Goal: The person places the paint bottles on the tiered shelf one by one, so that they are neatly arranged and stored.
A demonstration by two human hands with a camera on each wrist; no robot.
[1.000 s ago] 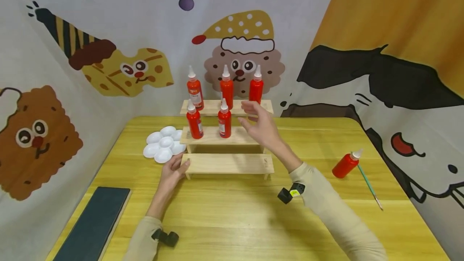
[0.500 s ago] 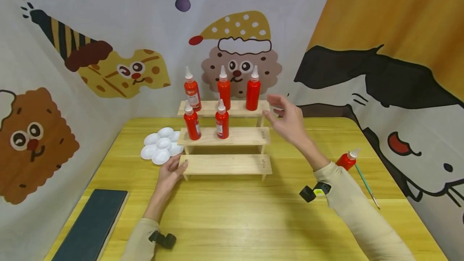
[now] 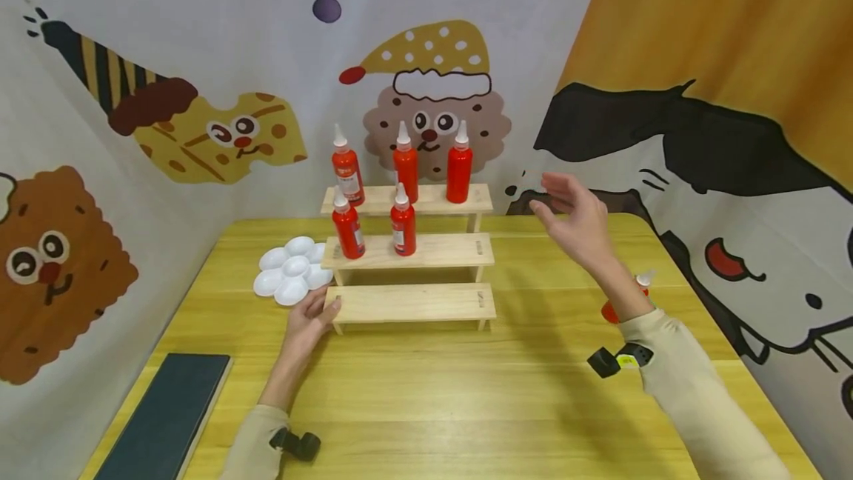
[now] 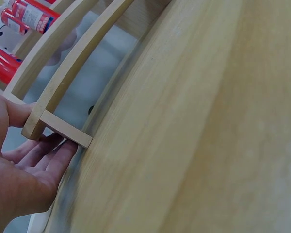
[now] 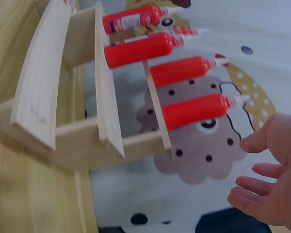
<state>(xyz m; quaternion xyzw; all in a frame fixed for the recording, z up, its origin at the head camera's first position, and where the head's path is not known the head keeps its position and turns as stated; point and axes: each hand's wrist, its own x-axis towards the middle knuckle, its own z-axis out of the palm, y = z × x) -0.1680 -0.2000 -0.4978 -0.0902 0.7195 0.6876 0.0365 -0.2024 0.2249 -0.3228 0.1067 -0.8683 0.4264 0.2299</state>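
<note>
A three-step wooden display rack (image 3: 409, 304) stands on the table. Its top step holds three red paint bottles (image 3: 459, 175) with white nozzle caps, and two more red paint bottles (image 3: 403, 230) stand on the left half of the middle step. My left hand (image 3: 308, 318) grips the left end of the lowest step, thumb on top and fingers beneath, by the leg (image 4: 67, 128). Right of the rack, my right hand (image 3: 578, 222) is raised in the air, holding nothing, with its fingers spread apart from the thumb in the right wrist view.
A white flower-shaped palette (image 3: 295, 267) lies left of the rack, close to my left hand. Another red bottle (image 3: 609, 312) on the right is partly hidden behind my right wrist. A dark flat book-like item (image 3: 163, 413) lies at front left. A cartoon-printed curtain (image 3: 266, 35) hangs behind.
My right hand has moved right, away from the top-right bottle and the rack, and its arm now covers the brush. My left hand stays on the rack's end. The view has shifted slightly.
</note>
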